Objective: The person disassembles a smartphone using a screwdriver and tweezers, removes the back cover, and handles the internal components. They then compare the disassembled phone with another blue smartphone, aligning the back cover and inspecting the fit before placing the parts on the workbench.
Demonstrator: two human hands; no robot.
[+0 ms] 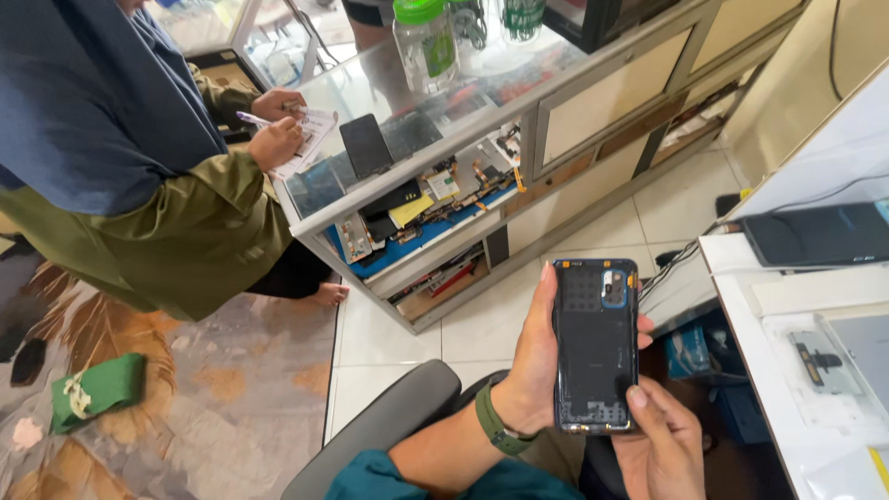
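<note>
Phone back cover (594, 344), inner side up for inspection: left hand (532, 356) fingers clamped along its edge, right hand (662, 444) thumb pressed at its lower corner.

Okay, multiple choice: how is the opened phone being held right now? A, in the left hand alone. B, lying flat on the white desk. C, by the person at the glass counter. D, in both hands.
D: the left hand grips the opened phone along its side while the right hand supports its bottom edge.
</note>
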